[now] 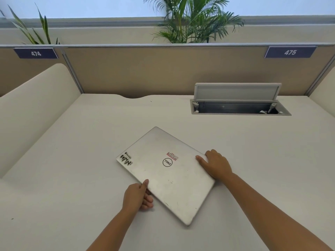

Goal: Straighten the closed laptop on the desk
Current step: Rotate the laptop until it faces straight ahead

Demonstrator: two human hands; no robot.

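On the big pale desk (72, 160) lies the closed silver laptop (163, 174), turned crooked so its long side runs from far left to near right. Behind it, well apart, an open cable box (239, 107) sits in the desk; nothing blocks a turn. Both hands touch the laptop. My guess: the right hand (215, 164), curled on the right edge, pushes while the left hand (138, 196) pinches the near long edge, thumb on top.

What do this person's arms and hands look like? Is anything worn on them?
Both forearms are bare up to the picture's edge: no sleeves in view. The left hand and right hand wear no gloves, and no rings, watch or bracelets show.
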